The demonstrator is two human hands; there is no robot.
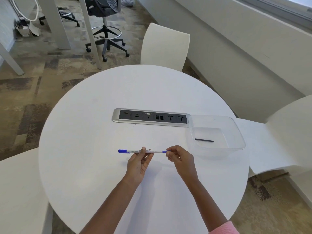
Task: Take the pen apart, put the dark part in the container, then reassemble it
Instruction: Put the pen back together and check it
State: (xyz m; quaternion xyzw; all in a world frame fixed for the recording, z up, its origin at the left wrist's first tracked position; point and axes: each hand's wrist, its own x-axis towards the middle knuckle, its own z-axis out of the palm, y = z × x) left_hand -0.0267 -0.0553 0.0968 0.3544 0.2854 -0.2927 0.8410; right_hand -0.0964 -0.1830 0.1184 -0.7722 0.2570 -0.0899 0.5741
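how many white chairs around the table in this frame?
3: one white chair at the far side, one at the right, one at the near left. Any nearer ones would be out of view.

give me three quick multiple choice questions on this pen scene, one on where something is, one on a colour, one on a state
1. Where does the dark rod lie?
A. inside the clear container
B. on the power strip
C. on a chair

2. What colour is the cap on the pen?
A. red
B. blue
C. green

3. How is the pen held?
A. lying loose on the table
B. in one hand only
C. level above the white table, the left hand at its middle and the right hand at its end

Answers: 1 A, the rod rests on the container's floor. 2 B, the cap at the pen's left end is blue. 3 C, both hands pinch the pen, clear of the tabletop.
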